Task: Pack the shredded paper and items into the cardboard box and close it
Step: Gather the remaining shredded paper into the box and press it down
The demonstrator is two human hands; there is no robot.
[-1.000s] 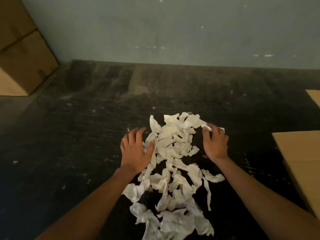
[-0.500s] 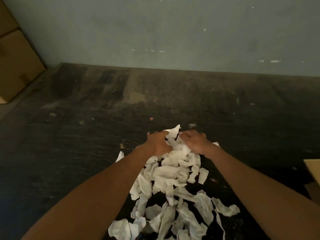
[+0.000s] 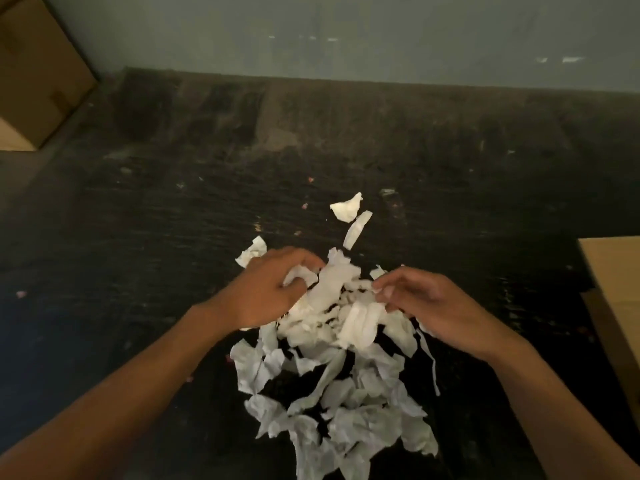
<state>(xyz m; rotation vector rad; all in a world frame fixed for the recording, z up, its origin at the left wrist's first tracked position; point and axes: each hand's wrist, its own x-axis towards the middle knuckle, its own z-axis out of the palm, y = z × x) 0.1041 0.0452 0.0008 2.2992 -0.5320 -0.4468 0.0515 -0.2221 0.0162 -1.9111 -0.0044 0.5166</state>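
So the shredded paper point(image 3: 332, 368) is heaped on the dark floor point(image 3: 138, 271), and both hands are at the far end of the pile with a clump bunched between them. Left hand point(image 3: 266, 292) has its fingers curled around some white strips, and the right hand point(image 3: 426, 306) pinches pieces at its fingertips. Cardboard box point(image 3: 616, 289) sits off at the right edge, well apart from the heap.
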